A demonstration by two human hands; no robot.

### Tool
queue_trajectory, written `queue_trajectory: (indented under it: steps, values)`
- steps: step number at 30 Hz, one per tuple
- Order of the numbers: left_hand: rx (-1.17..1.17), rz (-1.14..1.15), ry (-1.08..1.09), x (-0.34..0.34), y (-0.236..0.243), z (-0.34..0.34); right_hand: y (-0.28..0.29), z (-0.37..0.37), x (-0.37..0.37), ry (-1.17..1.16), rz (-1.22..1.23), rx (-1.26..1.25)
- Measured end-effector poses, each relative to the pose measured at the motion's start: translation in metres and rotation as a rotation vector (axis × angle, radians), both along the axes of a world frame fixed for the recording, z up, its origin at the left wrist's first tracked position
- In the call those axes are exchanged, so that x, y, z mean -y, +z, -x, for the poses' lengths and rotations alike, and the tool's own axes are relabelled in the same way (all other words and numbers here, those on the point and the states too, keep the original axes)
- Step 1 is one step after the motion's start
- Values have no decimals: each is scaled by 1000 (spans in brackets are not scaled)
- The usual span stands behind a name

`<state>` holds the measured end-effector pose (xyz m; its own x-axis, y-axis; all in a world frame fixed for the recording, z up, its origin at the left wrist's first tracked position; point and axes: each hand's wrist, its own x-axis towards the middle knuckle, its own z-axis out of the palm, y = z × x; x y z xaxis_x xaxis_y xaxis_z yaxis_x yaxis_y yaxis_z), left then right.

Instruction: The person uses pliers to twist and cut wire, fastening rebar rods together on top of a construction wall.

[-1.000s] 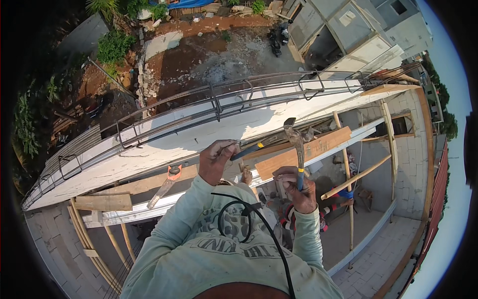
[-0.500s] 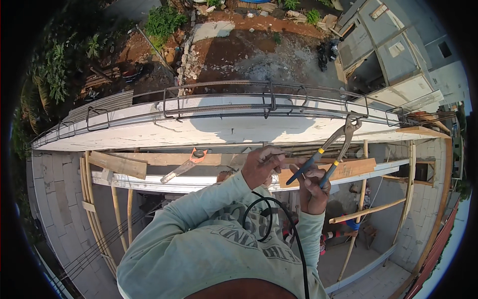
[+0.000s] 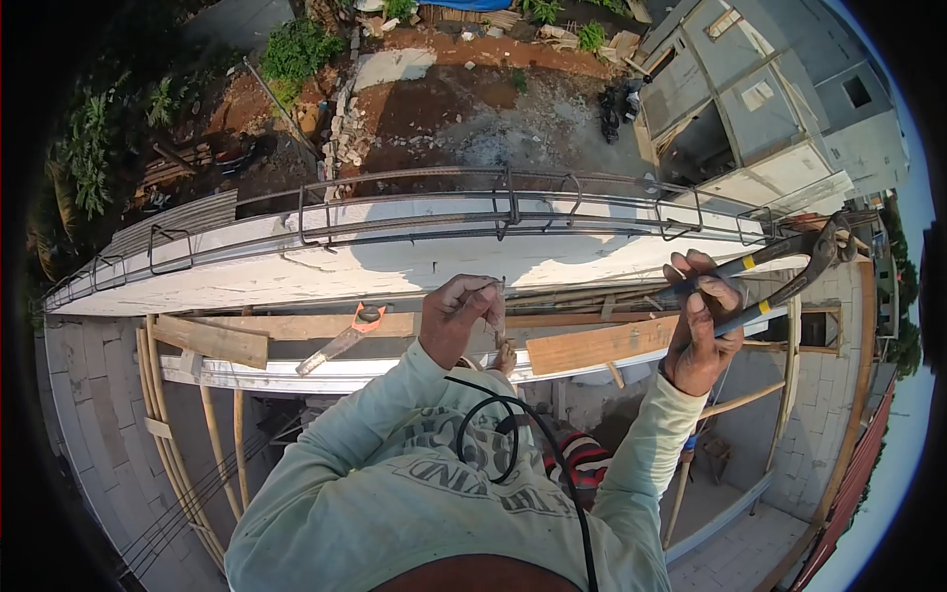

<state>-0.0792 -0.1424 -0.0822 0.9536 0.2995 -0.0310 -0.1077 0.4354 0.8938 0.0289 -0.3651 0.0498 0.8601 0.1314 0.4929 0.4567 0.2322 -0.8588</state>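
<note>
My right hand (image 3: 705, 321) is wrapped round the handles of a pair of pincers (image 3: 817, 264). Their grips are dark blue with yellow bands, and the metal head points away to the right. Near the middle, my left hand (image 3: 459, 316) is closed in a pinch, thumb against fingers. Whatever lies between those fingertips is too small to make out. Just beyond the left hand runs a white block wall (image 3: 434, 252), with a rebar cage (image 3: 508, 202) of long bars and bent stirrups along its top.
Below the wall, a handsaw (image 3: 340, 340) with an orange handle lies on planks. A loose board (image 3: 602, 345) rests beside it, and bamboo poles (image 3: 222, 444) stand at lower left. A black cable (image 3: 562, 474) hangs over my shirt. Beyond the wall the ground drops far down.
My right hand has swung out to the right with the pincers, away from my left hand. My left hand has shifted slightly left, still pinching. The whole view has shifted a little.
</note>
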Motion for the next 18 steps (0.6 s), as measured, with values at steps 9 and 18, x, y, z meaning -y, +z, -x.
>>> queue_trajectory:
  steps: [9, 18]
  values:
    - [-116, 50, 180, -14, 2, -15, 20, -58, -41, -20, 85, 80]
    - [-149, 50, 262, -28, 2, -18, -20, -85, -45, -73, 411, 26]
